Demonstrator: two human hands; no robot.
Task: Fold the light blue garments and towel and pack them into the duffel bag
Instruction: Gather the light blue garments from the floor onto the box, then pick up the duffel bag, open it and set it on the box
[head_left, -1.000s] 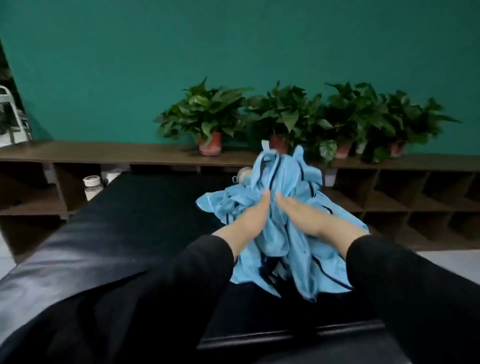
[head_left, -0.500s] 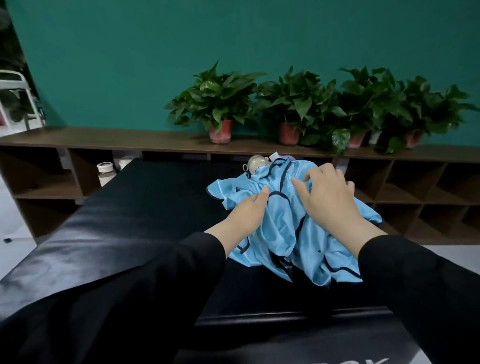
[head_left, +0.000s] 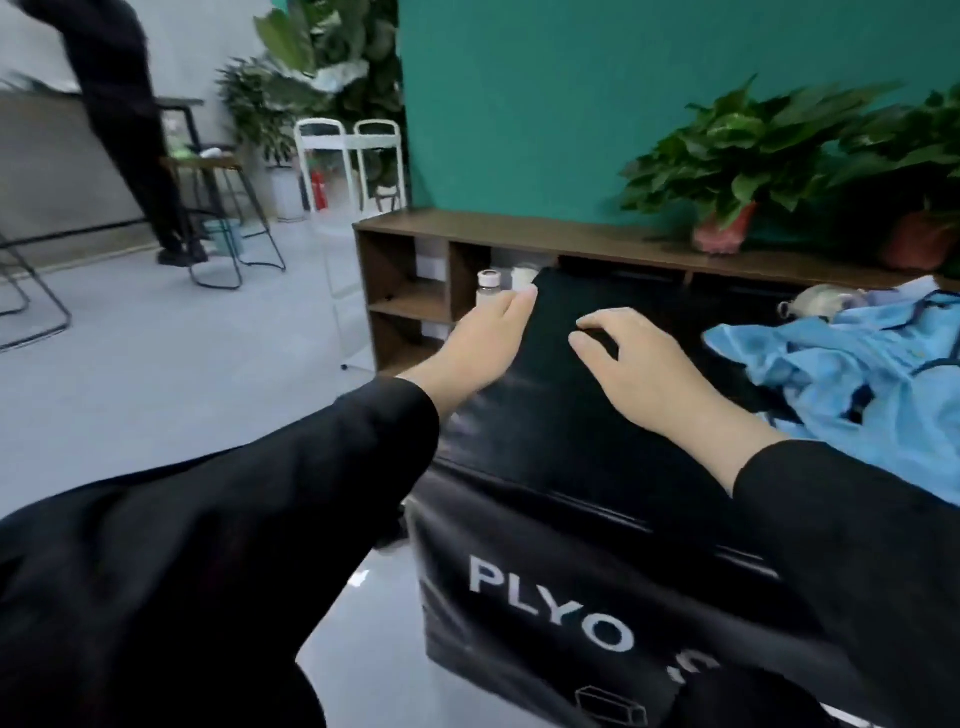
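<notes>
Black padded box top marked PLYO | left hand flat-fingered, empty, at its left edge | right hand loosely curled, empty, mid-top | crumpled light blue garments at right edge | bottle, wooden shelf, potted plant behind.

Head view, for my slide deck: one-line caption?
Both hands, left and right, hover empty over the black table, light blue garments lying unfolded.

Sheeny light blue cloth garments, glossy black padded box, wooden shelf
</notes>
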